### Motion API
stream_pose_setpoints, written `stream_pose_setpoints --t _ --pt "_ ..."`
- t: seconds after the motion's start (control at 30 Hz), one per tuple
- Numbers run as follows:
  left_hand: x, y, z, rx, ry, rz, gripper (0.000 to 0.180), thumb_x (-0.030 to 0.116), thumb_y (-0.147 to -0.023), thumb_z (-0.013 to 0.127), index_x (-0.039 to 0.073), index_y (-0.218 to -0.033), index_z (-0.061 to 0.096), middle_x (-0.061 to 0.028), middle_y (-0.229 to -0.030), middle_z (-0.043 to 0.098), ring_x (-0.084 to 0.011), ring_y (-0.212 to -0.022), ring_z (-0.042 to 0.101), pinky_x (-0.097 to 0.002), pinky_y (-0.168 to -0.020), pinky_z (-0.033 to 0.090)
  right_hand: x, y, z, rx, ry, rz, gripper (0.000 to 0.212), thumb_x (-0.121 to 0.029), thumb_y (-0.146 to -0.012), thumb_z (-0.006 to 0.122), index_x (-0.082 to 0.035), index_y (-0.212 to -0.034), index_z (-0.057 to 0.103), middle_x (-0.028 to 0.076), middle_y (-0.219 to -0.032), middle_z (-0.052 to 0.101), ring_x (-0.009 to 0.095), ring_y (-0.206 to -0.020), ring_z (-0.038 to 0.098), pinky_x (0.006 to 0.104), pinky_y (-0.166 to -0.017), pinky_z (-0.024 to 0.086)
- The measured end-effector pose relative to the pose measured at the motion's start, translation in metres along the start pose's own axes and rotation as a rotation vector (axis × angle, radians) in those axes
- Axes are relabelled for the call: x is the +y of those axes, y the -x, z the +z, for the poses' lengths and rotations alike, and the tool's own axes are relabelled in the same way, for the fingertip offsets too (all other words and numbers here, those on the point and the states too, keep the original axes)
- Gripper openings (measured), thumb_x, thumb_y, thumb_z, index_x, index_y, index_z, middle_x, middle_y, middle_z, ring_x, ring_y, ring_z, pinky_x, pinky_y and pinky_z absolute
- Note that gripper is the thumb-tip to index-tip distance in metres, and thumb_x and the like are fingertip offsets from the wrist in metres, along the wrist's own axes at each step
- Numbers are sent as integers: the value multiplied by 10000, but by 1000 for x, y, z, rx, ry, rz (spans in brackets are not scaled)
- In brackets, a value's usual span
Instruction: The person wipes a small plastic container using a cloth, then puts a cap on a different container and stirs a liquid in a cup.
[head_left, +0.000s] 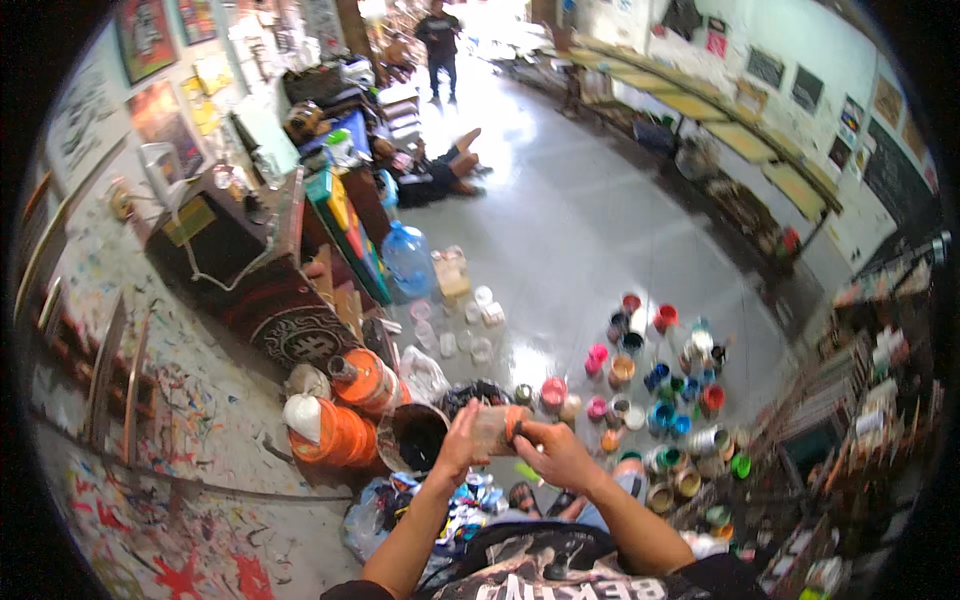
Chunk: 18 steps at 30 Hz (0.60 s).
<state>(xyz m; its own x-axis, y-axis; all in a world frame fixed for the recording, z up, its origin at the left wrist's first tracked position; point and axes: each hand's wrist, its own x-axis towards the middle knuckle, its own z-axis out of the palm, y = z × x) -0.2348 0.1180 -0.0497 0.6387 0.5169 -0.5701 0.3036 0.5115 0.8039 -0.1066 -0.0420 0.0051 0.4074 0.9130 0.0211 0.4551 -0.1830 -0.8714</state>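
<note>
In front of my body I hold a see-through plastic tub [492,432], tipped on its side, with orange paint around the end on the right. My left hand [457,447] grips it from the left, fingers straight along its wall. The fingers of my right hand [556,454] are curled closed at the orange end, by a small dark thing I cannot make out. Below and left of the tub stands an open bucket [392,456] with a dark inside. A heap of colourful rags [466,512] lies under my left forearm.
Several open paint pots [621,370] crowd the floor on the right. Orange buckets [345,441], a blue water bottle [408,258] and empty clear cups [481,350] are on the left. One person [440,178] is low on the floor; another person [438,45] stands far back.
</note>
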Motion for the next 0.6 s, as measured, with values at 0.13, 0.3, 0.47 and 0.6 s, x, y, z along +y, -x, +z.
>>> stream_pose_setpoints --t 0.13,0.3,0.47,0.6 --pt "-18 5 -9 -100 46 -119 645 676 -956 435 154 -1322 536 -40 -1141 653 -204 -938 670 -393 -645 533 4 17 12 -98 -75 71 226 -208 -933 599 10 -977 638 198 -743 649 288 -666 672 411 -629 495" --pt "-11 -6 5 -28 19 -152 637 679 -943 463 142 -1252 611 -51 -1076 672 -217 -896 660 -428 -658 507 8 11 6 -36 -46 75 250 -235 -922 610 11 -962 629 212 -766 657 329 -682 652 421 -662 510" --pt "2 -31 17 -54 44 -169 637 677 -943 463 142 -1257 609 -33 -1062 680 -201 -871 676 -420 -631 513 10 -5 -18 -43 3 48 235 -213 -921 612 15 -978 625 196 -784 671 313 -666 648 401 -660 507" --pt "3 -46 31 -119 62 -155 610 655 -961 449 140 -1250 603 -38 -1068 678 -183 -843 684 -364 -570 520 12 -4 -34 -3 -56 87 246 -238 -903 617 -9 -991 642 238 -799 653 404 -731 658 460 -680 506"
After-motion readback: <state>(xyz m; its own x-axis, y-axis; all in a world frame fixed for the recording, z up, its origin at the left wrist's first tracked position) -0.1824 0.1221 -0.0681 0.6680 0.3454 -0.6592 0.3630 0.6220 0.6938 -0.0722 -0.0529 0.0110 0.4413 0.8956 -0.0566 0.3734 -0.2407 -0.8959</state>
